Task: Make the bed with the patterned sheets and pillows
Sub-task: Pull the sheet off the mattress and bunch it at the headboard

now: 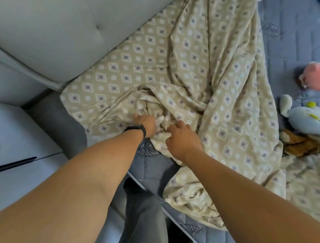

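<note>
Bunching at the mattress [152, 170] corner by the headboard [48, 26], the sheet [207, 71] is pinched by both the left hand [145, 124] and right hand [181, 137], and could be dragged off if pulled unevenly.

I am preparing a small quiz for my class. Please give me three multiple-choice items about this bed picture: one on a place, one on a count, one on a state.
1. Where do the soft toys lie?
A. on the bare mattress, right of the sheet
B. on the headboard
C. on the nightstand

2. How many soft toys show?
A. one
B. three
C. six

3. How is the patterned sheet?
A. spread flat
B. folded in a neat stack
C. bunched and wrinkled, both hands gripping it

Answers:
1 A: the toys rest on the blue mattress.
2 B: pink toy, white toy, brown toy.
3 C: left hand and right hand clutch the crumpled patterned sheet.
</note>
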`<state>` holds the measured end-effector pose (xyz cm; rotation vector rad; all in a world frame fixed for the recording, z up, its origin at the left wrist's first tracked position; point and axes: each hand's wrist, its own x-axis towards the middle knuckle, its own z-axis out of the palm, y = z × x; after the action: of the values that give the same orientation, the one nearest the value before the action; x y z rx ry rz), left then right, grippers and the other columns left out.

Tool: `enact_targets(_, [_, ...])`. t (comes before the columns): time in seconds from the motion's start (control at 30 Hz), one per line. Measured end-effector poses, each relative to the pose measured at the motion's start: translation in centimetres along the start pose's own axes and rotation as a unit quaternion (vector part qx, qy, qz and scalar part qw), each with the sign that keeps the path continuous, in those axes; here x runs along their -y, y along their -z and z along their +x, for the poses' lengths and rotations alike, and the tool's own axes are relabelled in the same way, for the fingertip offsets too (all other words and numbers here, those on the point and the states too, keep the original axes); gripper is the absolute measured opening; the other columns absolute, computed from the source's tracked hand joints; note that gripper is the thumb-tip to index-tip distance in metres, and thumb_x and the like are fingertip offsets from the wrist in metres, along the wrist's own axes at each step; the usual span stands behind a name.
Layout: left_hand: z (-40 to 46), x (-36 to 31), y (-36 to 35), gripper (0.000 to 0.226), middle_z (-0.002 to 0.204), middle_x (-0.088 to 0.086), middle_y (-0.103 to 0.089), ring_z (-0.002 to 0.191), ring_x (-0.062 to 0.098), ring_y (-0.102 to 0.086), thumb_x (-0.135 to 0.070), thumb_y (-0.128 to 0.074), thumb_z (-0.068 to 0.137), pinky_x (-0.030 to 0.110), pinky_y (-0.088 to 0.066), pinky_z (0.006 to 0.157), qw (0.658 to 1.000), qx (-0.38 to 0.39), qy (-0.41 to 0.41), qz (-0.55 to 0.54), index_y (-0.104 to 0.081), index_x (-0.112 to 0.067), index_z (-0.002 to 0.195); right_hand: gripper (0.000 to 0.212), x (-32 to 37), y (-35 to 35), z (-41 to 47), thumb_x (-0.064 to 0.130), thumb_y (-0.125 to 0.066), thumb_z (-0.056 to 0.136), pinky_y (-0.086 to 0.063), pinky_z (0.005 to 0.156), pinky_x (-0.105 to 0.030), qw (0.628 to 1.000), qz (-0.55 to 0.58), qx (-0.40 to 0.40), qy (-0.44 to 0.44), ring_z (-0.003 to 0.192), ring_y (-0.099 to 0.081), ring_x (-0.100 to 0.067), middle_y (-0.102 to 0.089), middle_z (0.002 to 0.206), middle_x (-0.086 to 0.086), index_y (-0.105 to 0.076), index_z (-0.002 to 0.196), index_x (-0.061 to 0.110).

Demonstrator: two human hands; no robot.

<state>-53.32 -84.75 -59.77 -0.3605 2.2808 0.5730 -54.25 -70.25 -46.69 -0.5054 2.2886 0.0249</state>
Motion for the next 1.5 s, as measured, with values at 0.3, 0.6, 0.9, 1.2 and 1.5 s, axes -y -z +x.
enact_targets(0.3, [-16.4, -2.0, -0.5, 0.009, 0.08, 0.004, -0.054, 0.067, 0.018, -0.047, -0.01, -0.054, 0.093, 0.029, -0.037, 0.06, 0.93, 0.149, 0.003, -0.336, -0.055, -0.019, 0.092, 0.06, 0.1, -0.3, -8.0, 0.03, -0.055, 0.095, -0.045, 0.105, -0.05, 0.996, 0.041, 0.08, -0.019, 0.138, -0.038, -0.032, -0.036, 0.152, -0.004, -0.037, 0.152, 0.03])
enact_targets(0.6, [-30.2, -2.7, -3.8, 0.037, 0.132, 0.004, -0.06, 0.105, 0.019, -0.054, -0.019, -0.057, 0.094, 0.029, -0.044, 0.089, 0.907, 0.163, 0.061, -0.384, -0.064, -0.004, 0.127, 0.031, -1.2, -6.6, -19.8, 0.021, -0.05, 0.099, -0.046, 0.084, -0.038, 0.989, -0.069, 0.126, 0.044, 0.119, -0.057, -0.029, -0.06, 0.13, -0.007, -0.06, 0.129, 0.019])
enact_targets(0.9, [-37.4, -10.0, -7.4, 0.028, 0.073, 0.003, -0.043, 0.068, 0.02, -0.039, -0.011, -0.048, 0.096, 0.034, -0.041, 0.075, 0.982, 0.06, -0.003, -0.18, -0.041, -0.015, 0.069, 0.027, -11.2, -7.6, -29.3, 0.019, -0.048, 0.099, -0.05, 0.083, -0.039, 0.994, 0.074, 0.006, 0.078, 0.106, -0.06, -0.032, -0.063, 0.122, -0.012, -0.06, 0.123, 0.017])
enact_targets(1.2, [-37.3, -17.2, -7.5, 0.029, 0.123, 0.003, -0.064, 0.113, 0.027, -0.059, -0.026, -0.045, 0.102, 0.037, -0.047, 0.098, 0.998, 0.032, -0.021, -0.04, -0.068, -0.014, 0.115, 0.039, -16.2, -7.7, -33.1, 0.032, -0.049, 0.102, -0.045, 0.097, -0.035, 0.979, 0.196, -0.007, 0.061, 0.123, -0.055, -0.03, -0.057, 0.139, -0.011, -0.056, 0.138, 0.017])
enact_targets(1.5, [-35.0, -24.3, -9.9, 0.027, 0.106, 0.002, -0.059, 0.1, 0.02, -0.057, -0.015, -0.048, 0.1, 0.027, -0.044, 0.086, 0.984, 0.121, -0.1, -0.086, -0.069, -0.008, 0.116, 0.033, -21.5, -9.3, -35.0, 0.028, -0.049, 0.102, -0.048, 0.085, -0.032, 0.958, 0.28, -0.02, -0.059, 0.109, -0.06, -0.026, -0.064, 0.127, -0.01, -0.063, 0.13, 0.016])
